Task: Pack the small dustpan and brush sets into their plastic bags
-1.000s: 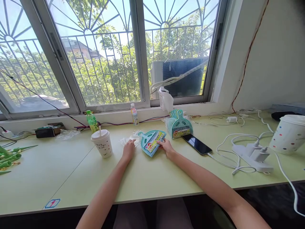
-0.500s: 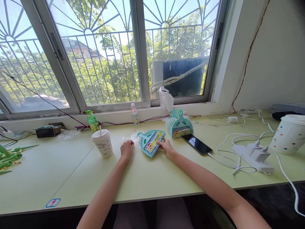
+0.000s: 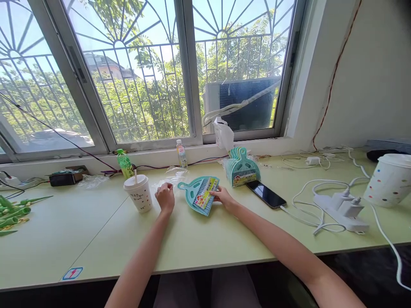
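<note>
A small turquoise toy dustpan (image 3: 192,192) with a brush and a yellow printed label is tilted above the table in front of me. My right hand (image 3: 224,197) pinches its right edge by the label. To the left of the dustpan is my left hand (image 3: 165,198), its fingers curled closed at a crumpled clear plastic bag (image 3: 176,174). Part of that bag is hidden behind the hand. A stack of matching dustpans (image 3: 243,169) stands farther back on the right, with clear wrapping around it.
Close to my left hand stands a lidded paper cup (image 3: 138,194) with a straw. Behind are a green bottle (image 3: 124,163) and a small bottle (image 3: 181,154). On the right lie a phone (image 3: 266,194), a white power strip (image 3: 342,211) with cables, and a large dotted cup (image 3: 390,182).
My left hand has shifted slightly left, and the clear bag has spread out farther back and left. The dustpan has moved a little left and tipped in my right hand.
</note>
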Motion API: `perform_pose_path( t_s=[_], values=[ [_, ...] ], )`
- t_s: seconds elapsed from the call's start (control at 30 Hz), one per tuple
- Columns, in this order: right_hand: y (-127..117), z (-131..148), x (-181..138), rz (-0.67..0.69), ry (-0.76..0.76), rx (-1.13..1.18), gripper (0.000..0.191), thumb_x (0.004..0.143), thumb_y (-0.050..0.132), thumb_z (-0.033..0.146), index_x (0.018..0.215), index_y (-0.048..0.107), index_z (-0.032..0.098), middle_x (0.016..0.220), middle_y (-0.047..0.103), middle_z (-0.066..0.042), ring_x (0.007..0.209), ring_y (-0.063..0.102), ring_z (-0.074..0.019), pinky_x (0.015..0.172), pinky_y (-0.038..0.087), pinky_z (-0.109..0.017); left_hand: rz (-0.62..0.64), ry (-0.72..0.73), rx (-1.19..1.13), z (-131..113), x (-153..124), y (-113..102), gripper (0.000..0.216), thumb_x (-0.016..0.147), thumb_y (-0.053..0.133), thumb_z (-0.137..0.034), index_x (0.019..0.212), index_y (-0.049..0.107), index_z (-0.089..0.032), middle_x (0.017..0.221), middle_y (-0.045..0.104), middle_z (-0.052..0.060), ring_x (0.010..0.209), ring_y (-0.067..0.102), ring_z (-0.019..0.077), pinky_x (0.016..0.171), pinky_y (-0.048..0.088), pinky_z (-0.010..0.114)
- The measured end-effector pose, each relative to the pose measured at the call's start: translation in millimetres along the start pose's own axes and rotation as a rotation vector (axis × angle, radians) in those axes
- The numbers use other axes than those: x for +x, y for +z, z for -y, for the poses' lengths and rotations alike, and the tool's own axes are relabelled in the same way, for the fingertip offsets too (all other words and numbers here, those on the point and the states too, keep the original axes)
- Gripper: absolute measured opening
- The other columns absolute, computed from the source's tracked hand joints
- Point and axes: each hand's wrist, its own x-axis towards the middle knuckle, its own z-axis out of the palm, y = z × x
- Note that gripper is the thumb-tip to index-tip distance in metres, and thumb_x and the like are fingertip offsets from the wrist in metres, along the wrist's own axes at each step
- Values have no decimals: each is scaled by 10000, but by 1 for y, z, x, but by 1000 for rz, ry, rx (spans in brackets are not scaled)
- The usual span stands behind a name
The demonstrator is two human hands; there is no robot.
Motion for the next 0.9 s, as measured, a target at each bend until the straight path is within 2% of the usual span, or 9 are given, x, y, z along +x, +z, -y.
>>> perform_pose_path(
  t_s=[0.13, 0.23, 0.37, 0.5, 0.57, 0.73, 0.83, 0.9],
  values=[
    [-2, -2, 3, -109, -11, 31, 192, 722, 717, 86, 848, 589, 154, 825, 717, -59, 686, 701, -169, 623, 601, -281, 26, 54, 27, -5, -3, 1, 271, 946, 360, -245, 983, 624, -196, 1031, 676, 100, 1025, 556, 283, 878, 371, 410],
    [-1, -3, 4, -120, -17, 44, 163, 752, 683, 76, 855, 587, 158, 829, 715, -52, 683, 699, -159, 618, 601, -273, 39, 86, 19, -6, -4, 2, 261, 949, 366, -235, 974, 624, -203, 1030, 673, 87, 1026, 549, 270, 874, 369, 396],
    [3, -4, 0, -13, 10, 14, 149, 760, 674, 90, 873, 595, 149, 822, 724, -57, 676, 701, -158, 615, 597, -264, 45, 170, -3, -9, -6, 2, 234, 952, 391, -246, 962, 624, -223, 1030, 667, 69, 1019, 545, 252, 885, 370, 377],
    [5, -5, -5, 144, 18, -40, 219, 716, 731, 129, 908, 626, 138, 861, 735, -69, 709, 707, -169, 602, 591, -250, 82, 326, -73, -13, -9, 1, 193, 939, 441, -232, 922, 632, -230, 994, 671, 53, 993, 543, 239, 857, 391, 349],
    [4, -4, -4, 149, 13, -47, 245, 692, 753, 133, 906, 632, 140, 869, 736, -68, 719, 707, -174, 603, 592, -253, 68, 388, -97, -14, -10, 1, 176, 926, 470, -212, 894, 642, -227, 963, 675, 52, 975, 548, 244, 839, 392, 350],
    [-1, -3, 2, -68, -4, 41, 176, 722, 703, 88, 850, 604, 159, 830, 724, -49, 712, 699, -162, 640, 599, -271, -63, 343, -119, -8, -7, 4, 146, 912, 510, -203, 896, 654, -223, 923, 685, 53, 922, 552, 255, 793, 384, 360],
    [-3, -4, 5, -194, -37, 91, 150, 752, 661, 80, 848, 597, 176, 839, 716, -33, 713, 692, -151, 639, 598, -265, -82, 280, -167, -5, -4, 7, 133, 909, 521, -208, 882, 650, -219, 894, 685, 44, 868, 547, 248, 780, 393, 355],
    [-3, -6, 5, -219, -46, 105, 148, 757, 660, 87, 858, 600, 177, 843, 715, -35, 716, 692, -153, 646, 599, -268, -72, 274, -201, -4, -4, 8, 124, 907, 525, -207, 874, 644, -215, 882, 681, 42, 853, 541, 246, 776, 403, 349]
  ],
)
